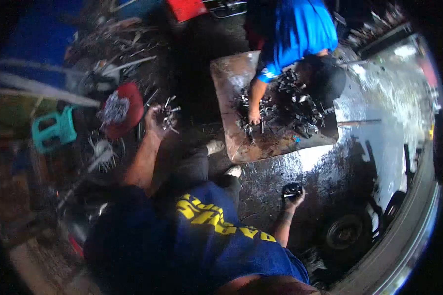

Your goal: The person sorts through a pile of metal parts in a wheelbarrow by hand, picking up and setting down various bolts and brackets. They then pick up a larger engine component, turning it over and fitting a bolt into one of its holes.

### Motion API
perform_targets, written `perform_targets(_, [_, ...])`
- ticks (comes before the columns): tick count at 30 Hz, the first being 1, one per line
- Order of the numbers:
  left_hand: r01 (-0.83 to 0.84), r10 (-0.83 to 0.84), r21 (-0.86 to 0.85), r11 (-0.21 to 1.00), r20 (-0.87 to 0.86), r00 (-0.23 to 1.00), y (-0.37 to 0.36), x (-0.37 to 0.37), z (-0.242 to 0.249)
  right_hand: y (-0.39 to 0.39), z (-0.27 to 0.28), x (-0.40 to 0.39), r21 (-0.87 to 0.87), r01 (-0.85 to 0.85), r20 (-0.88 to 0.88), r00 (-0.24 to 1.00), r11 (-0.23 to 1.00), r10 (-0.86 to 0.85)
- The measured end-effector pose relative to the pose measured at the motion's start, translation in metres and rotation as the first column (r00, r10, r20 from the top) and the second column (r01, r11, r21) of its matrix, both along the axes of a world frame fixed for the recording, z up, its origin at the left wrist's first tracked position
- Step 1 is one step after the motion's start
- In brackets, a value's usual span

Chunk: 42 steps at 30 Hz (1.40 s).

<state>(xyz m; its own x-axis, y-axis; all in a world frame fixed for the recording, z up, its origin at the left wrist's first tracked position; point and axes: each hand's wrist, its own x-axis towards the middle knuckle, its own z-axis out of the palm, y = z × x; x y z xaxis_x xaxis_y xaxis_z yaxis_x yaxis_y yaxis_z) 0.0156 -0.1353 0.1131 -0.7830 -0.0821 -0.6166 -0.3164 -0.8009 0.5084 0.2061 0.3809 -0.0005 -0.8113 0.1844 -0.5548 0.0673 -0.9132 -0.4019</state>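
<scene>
My left hand (pixel 156 119) is closed around several silver, bolt-like metal pieces (pixel 170 112) that stick out past its fingers. Just left of it is a red tub (pixel 128 109) with a heap of small grey metal pieces (pixel 115 107) in it. On the right, low over the wet floor, my right hand (pixel 295 197) grips small dark metal pieces (pixel 291 191); blur hides their exact kind. Ahead lies a worn brown sheet (pixel 241 150) strewn with dark metal parts (pixel 302 101). A co-worker's hand (pixel 254 115) reaches down among those parts.
A co-worker in a blue shirt (pixel 305 29) bends over the sheet's far side. To the left stand a turquoise stool (pixel 54 130) and scattered metal scrap. A wheel (pixel 344 231) lies at right on the shiny wet floor (pixel 266 184). A red box (pixel 187 9) is at the back.
</scene>
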Motion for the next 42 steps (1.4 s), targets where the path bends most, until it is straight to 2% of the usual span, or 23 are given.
perform_targets(2, [-0.098,0.097,-0.010,0.995,-0.053,0.994,-0.018,0.018,0.011,0.040,-0.005,0.021,-0.027,0.015,-0.069,0.997,1.000,-0.017])
perform_targets(3, [-0.127,0.128,0.016,0.992,-0.104,0.986,-0.029,0.031,0.008,0.046,0.008,0.027,0.043,0.028,-0.054,0.998,0.999,-0.026])
perform_targets(4, [-0.148,0.153,0.043,0.988,-0.158,0.975,-0.042,0.042,0.005,0.072,-0.017,0.044,0.117,0.111,-0.016,0.994,0.987,-0.110])
perform_targets(6, [-0.162,0.177,0.098,0.982,-0.161,0.971,-0.061,0.057,0.005,0.085,-0.010,0.057,0.445,0.231,0.137,0.937,0.865,-0.321])
perform_targets(8, [-0.267,0.276,0.071,0.961,-0.188,0.943,-0.077,0.065,0.007,0.112,-0.038,0.074,0.555,0.348,0.142,0.855,0.755,-0.498])
perform_targets(9, [-0.243,0.276,0.160,0.957,-0.235,0.932,-0.094,0.069,-0.005,0.156,-0.077,0.104,0.371,0.167,-0.177,0.978,0.913,-0.108])
perform_targets(10, [-0.253,0.287,0.163,0.954,-0.238,0.928,-0.109,0.073,-0.017,0.135,-0.069,0.103,0.420,0.218,0.005,0.970,0.881,-0.243])
perform_targets(11, [-0.268,0.306,0.193,0.944,-0.210,0.929,-0.123,0.074,-0.024,0.109,-0.067,0.099,0.388,0.201,0.078,0.965,0.900,-0.249])
perform_targets(12, [-0.282,0.325,0.227,0.932,-0.184,0.928,-0.133,0.071,-0.024,0.077,-0.063,0.089,0.349,0.165,0.150,0.962,0.923,-0.228])
perform_targets(13, [-0.238,0.308,0.252,0.938,-0.286,0.907,-0.142,0.071,-0.024,0.047,-0.055,0.080,0.308,0.132,0.194,0.961,0.942,-0.198])
perform_targets(16, [-0.241,0.324,0.298,0.924,-0.273,0.906,-0.166,0.067,-0.010,-0.037,-0.026,0.040,0.209,0.032,0.245,0.966,0.977,-0.084])
perform_targets(21, [-0.328,0.384,0.284,0.901,-0.171,0.907,-0.221,0.061,-0.035,-0.112,0.023,-0.056,0.124,-0.137,0.149,0.982,0.983,0.118])
perform_targets(23, [-0.236,0.316,0.303,0.923,-0.252,0.914,-0.241,0.053,-0.045,-0.138,0.040,-0.100,0.087,-0.206,0.081,0.977,0.975,0.199])
perform_targets(24, [-0.237,0.316,0.300,0.924,-0.251,0.915,-0.246,0.050,-0.040,-0.149,0.045,-0.122,0.073,-0.239,0.051,0.970,0.968,0.236])
perform_targets(26, [-0.234,0.355,0.332,0.914,-0.371,0.858,-0.249,0.041,-0.026,-0.170,0.051,-0.161,0.077,-0.292,-0.014,0.956,0.953,0.294])
perform_targets(28, [-0.240,0.357,0.340,0.909,-0.343,0.869,-0.253,0.033,-0.013,-0.174,0.044,-0.192,0.119,-0.312,-0.191,0.924,0.942,0.331])
perform_targets(31, [-0.270,0.438,0.410,0.871,-0.402,0.804,-0.259,0.024,-0.016,-0.220,0.078,-0.235,0.089,-0.308,-0.084,0.945,0.947,0.316])
perform_targets(33, [-0.386,0.456,0.267,0.883,-0.296,0.840,-0.255,0.012,0.014,-0.247,0.073,-0.261,0.099,-0.326,-0.098,0.937,0.940,0.335])
perform_targets(36, [-0.375,0.440,0.251,0.893,-0.305,0.845,-0.274,0.000,0.003,-0.275,0.062,-0.304,0.109,-0.352,-0.112,0.925,0.929,0.364])
perform_targets(37, [-0.447,0.485,0.205,0.871,-0.206,0.850,-0.281,-0.005,0.002,-0.277,0.045,-0.313,0.089,-0.361,-0.149,0.917,0.928,0.371])
perform_targets(38, [-0.448,0.485,0.200,0.871,-0.211,0.849,-0.278,-0.011,0.016,-0.278,0.032,-0.319,0.070,-0.366,-0.179,0.911,0.928,0.372])
perform_targets(40, [-0.425,0.455,0.182,0.887,-0.179,0.872,-0.272,-0.026,0.038,-0.316,0.086,-0.316,-0.017,-0.416,-0.099,0.905,0.909,0.413])
perform_targets(42, [-0.357,0.395,0.193,0.914,-0.221,0.891,-0.281,-0.039,0.037,-0.314,0.070,-0.319,-0.027,-0.424,-0.145,0.898,0.905,0.416])
